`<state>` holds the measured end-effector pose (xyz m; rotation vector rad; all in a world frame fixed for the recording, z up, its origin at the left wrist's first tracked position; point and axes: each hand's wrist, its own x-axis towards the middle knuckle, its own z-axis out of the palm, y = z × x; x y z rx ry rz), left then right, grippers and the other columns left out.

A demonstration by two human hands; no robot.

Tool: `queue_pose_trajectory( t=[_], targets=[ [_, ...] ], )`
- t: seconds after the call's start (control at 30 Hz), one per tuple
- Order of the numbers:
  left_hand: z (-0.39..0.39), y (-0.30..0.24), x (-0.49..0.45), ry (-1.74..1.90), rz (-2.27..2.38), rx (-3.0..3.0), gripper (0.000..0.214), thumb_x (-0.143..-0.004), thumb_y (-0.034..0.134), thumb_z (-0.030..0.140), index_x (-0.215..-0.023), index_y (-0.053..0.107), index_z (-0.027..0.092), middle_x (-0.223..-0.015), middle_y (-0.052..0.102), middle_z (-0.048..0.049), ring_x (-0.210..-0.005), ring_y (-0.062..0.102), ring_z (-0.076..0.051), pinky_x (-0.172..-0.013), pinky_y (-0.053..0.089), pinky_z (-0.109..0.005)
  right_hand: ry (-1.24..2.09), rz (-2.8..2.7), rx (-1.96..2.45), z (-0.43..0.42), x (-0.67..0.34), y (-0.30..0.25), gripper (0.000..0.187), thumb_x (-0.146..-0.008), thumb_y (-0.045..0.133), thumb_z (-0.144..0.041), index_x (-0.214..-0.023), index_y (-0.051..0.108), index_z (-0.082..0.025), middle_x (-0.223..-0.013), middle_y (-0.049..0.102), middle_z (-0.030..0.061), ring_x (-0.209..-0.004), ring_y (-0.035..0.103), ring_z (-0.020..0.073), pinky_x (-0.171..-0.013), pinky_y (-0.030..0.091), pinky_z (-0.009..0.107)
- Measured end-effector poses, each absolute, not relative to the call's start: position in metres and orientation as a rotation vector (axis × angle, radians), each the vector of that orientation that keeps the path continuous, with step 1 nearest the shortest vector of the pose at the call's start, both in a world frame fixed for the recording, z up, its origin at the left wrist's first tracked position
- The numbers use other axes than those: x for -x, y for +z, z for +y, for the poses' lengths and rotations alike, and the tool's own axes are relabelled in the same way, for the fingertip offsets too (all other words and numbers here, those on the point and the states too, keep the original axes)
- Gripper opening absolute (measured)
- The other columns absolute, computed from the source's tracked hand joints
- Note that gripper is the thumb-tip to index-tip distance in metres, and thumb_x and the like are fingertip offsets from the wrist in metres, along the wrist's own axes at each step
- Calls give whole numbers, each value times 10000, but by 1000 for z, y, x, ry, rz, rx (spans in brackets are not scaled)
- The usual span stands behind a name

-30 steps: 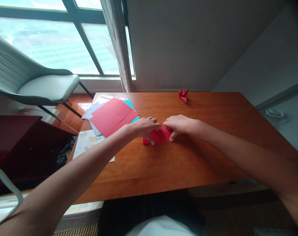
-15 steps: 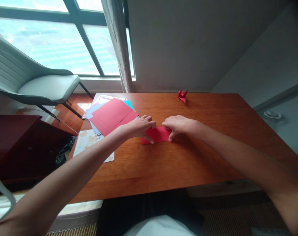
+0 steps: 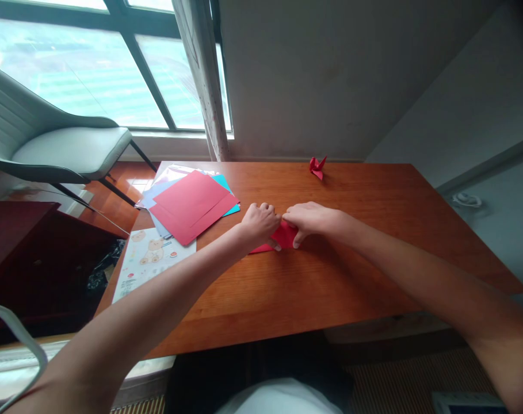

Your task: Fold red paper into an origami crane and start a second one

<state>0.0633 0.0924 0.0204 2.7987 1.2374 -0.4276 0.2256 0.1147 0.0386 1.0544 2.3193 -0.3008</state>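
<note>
A folded strip of red paper (image 3: 286, 234) lies on the wooden table (image 3: 261, 299), partly covered by my hands. My left hand (image 3: 263, 223) rests over its left and middle part, fingers bent, thumb near the lower edge. At the right end, my right hand (image 3: 309, 221) grips the paper between its curled fingers and thumb. The fingertips of both hands nearly meet at the upper edge. Behind them, toward the table's far edge, stands a small red origami crane (image 3: 317, 167).
Left of my hands lies a stack of red sheets (image 3: 194, 201) over blue and lilac paper. A white sheet with bear drawings (image 3: 151, 253) lies nearer the left edge. A pale chair (image 3: 71, 149) stands by the window, and a curtain (image 3: 203, 75) hangs beside it.
My left hand has slid right along the red paper toward my right hand, which stays nearly in place. The view has shifted slightly, showing more of the bear-patterned sheet.
</note>
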Motion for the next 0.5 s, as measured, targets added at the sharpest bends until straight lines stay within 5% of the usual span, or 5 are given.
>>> queue_pose_trajectory(
  t=[0.5],
  targets=[
    [96,18,10,-424,1105,-2760,650,-647,811,668,-1048,635,188,-1127,592,-134,-1014,572,-298,-713,420,-308,-263,2225,-1018,112,-201,49,523,-635,857,-552,-983,760,-174,-950,754,127,-891,710,298,-636,430,303]
  ],
)
